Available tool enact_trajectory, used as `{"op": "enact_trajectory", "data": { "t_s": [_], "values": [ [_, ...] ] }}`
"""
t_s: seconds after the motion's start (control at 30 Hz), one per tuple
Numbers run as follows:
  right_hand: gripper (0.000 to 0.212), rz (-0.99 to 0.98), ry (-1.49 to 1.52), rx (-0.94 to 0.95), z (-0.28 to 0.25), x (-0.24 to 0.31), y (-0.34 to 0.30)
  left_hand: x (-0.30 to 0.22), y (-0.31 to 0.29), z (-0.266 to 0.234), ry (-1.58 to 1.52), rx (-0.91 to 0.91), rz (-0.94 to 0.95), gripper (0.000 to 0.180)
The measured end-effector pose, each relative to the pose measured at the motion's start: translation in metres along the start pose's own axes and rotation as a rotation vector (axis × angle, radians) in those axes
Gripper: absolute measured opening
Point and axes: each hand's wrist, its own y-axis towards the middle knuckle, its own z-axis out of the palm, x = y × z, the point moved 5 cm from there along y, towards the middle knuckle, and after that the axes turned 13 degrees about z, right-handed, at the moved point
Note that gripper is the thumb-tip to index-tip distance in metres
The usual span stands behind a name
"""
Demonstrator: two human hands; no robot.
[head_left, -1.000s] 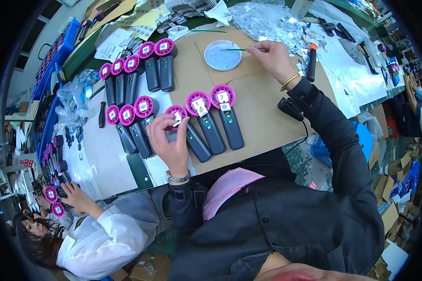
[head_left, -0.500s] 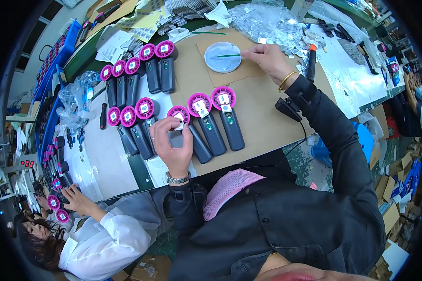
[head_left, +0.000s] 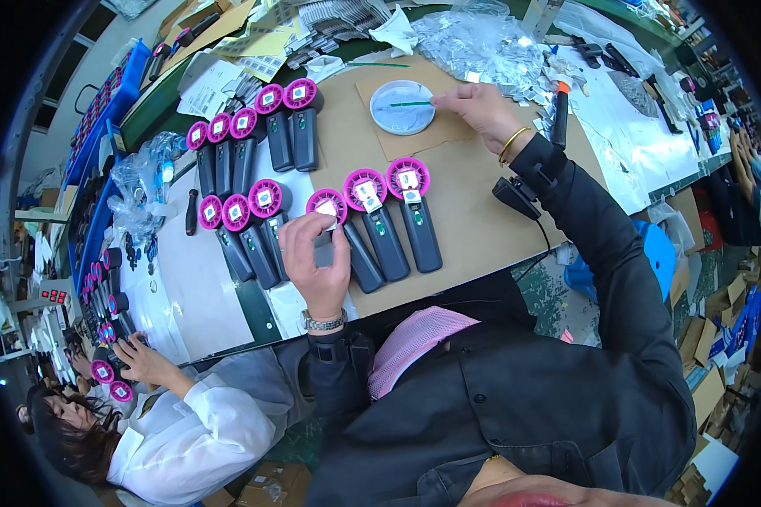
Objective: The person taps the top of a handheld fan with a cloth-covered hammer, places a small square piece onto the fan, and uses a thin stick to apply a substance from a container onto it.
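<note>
My right hand [head_left: 479, 111] pinches a thin green stick [head_left: 410, 103], whose far end lies in a round white dish [head_left: 402, 128] holding a pale substance. My left hand [head_left: 314, 264] is closed, thumb and fingers together at a small white piece [head_left: 331, 223], over the pink head of a handheld fan [head_left: 365, 264]. That fan's head is partly covered by my fingers. Just right of it lie two more dark-handled fans with pink heads, a middle one [head_left: 385, 245] and a right one [head_left: 421, 232], each with white pieces on the head and a green strip on the handle.
Several more pink-headed fans [head_left: 303, 139] lie in rows at the left. A screwdriver [head_left: 192, 213] is beside them. Silvery packets [head_left: 482, 51] pile up at the back, near an orange-tipped black tool [head_left: 561, 114]. A co-worker in a white sleeve [head_left: 220, 422] handles fans at lower left.
The view has shifted slightly. My left fingers have closed in nearer the fan's head with the white piece. My right hand keeps the green stick in the dish, nearly still.
</note>
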Motion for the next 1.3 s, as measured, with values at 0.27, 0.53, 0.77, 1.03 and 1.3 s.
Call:
{"op": "enact_trajectory", "data": {
  "t_s": [0.27, 0.53, 0.77, 1.03, 1.3],
  "values": [
    [0.023, 0.059, 0.204, 0.156, -0.015, 0.021, -0.03, -0.002, -0.002, -0.001, 0.055, -0.005, 0.03, 0.03],
    [0.016, 0.093, 0.167, 0.009, -0.043, -0.006, -0.037, 0.0, -0.004, -0.002, 0.066, -0.021, 0.028, 0.03],
    [0.016, 0.093, 0.415, 0.24, -0.036, 0.019, -0.049, 0.0, -0.012, -0.007, 0.051, -0.016, -0.023, 0.029],
    [0.016, -0.12, 0.321, 0.321, 0.026, 0.043, -0.129, -0.002, -0.022, -0.02, 0.03, -0.045, -0.079, 0.028],
    [0.024, -1.212, -0.548, -0.023, 0.08, 0.061, -0.212, -0.002, -0.023, -0.02, -0.022, -0.066, -0.082, 0.027]
  ]
}}
